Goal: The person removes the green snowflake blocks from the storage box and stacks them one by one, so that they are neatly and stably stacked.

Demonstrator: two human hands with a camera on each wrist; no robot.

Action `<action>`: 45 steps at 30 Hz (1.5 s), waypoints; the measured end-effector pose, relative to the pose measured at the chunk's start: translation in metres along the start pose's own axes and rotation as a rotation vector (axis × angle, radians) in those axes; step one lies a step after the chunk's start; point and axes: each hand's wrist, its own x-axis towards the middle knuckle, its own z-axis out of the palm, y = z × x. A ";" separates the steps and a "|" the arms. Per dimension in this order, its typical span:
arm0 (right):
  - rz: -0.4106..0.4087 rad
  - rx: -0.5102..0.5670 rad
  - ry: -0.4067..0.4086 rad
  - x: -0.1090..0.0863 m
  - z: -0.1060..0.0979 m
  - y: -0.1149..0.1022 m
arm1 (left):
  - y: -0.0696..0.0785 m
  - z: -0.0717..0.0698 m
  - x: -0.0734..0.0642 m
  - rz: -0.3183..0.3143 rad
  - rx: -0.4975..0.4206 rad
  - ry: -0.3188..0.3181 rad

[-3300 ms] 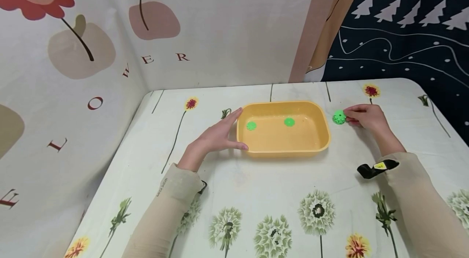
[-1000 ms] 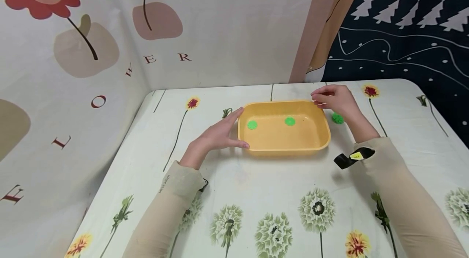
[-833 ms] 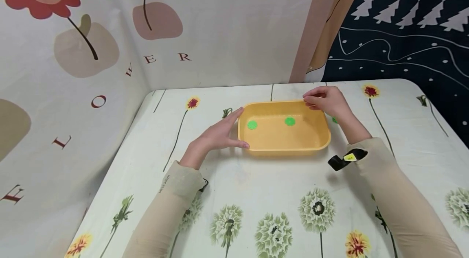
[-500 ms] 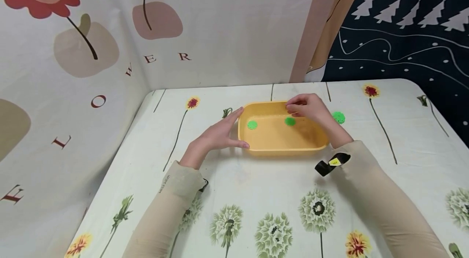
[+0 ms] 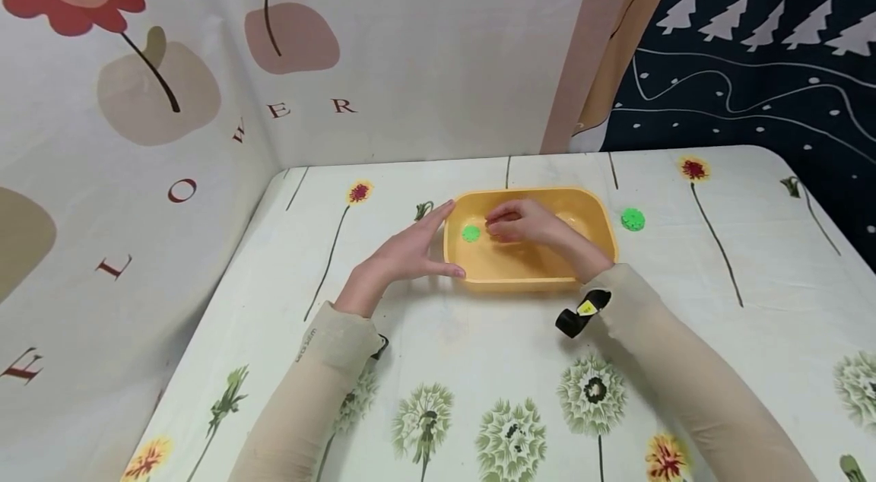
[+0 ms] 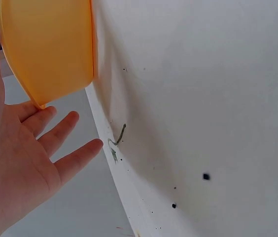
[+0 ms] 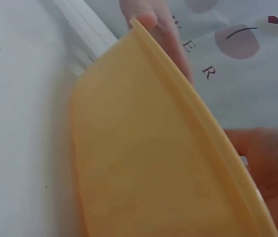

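A yellow tray (image 5: 527,286) stands on the table. My left hand (image 5: 404,250) rests at its left end, thumb on the near corner and index finger at the far one; in the left wrist view its other fingers (image 6: 82,153) spread loosely beside the tray. My right hand (image 5: 527,226) reaches inside, fingertips drawn together low over the tray floor. Whether they hold anything is hidden; the tray wall also covers them in the right wrist view. Just left of them lies a green notched disc (image 5: 471,233). Another green disc (image 5: 633,220), possibly stacked, lies right of the tray.
A white cloth with printed flowers (image 5: 509,440) covers the table. Patterned white fabric (image 5: 424,49) hangs behind and along the left. Dark cloth with white trees (image 5: 746,87) hangs beyond the right back edge.
My right hand has moved from the green discs at the right, over the tray's far rim, down and left inside. It now covers the middle disc's place. The left hand has stayed put.
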 end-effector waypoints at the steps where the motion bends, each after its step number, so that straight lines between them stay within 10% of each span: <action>1: -0.002 0.016 -0.030 0.001 0.002 0.000 | 0.000 0.000 0.000 0.000 -0.002 0.002; 24: -0.080 -0.041 -0.551 -0.003 0.024 0.005 | -0.005 0.001 -0.001 0.025 -0.015 0.008; 45: -0.047 -0.105 -0.425 -0.003 0.020 0.004 | -0.002 0.001 -0.001 0.042 -0.022 0.009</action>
